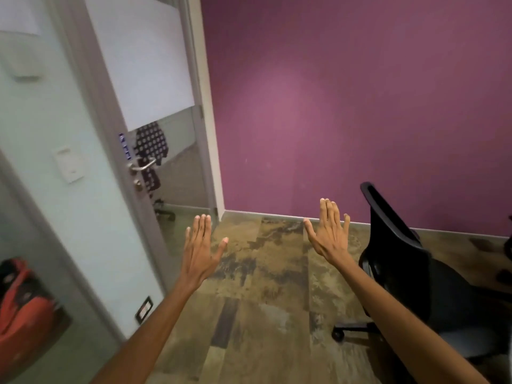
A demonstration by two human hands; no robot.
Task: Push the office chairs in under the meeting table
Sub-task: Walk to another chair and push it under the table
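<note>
Office chair (401,261), black, stands at the right near the purple wall (346,106), untouched; no counter is in view, so pushing in seems not yet begun. Glass door (155,162) stands at the left. Left hand (201,250) and right hand (329,234) hover spread flat, holding nothing, over bare floor (263,300).

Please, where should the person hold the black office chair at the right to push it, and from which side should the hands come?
Probably the top edge of the backrest of the black office chair. It stands upright with a looped rim, the nearest high part, and the wheeled base should roll. The right hand, open and empty, is closest; the left hand can join. Come from behind the backrest. The table is not clearly visible, so I cannot confirm the push direction.
</note>
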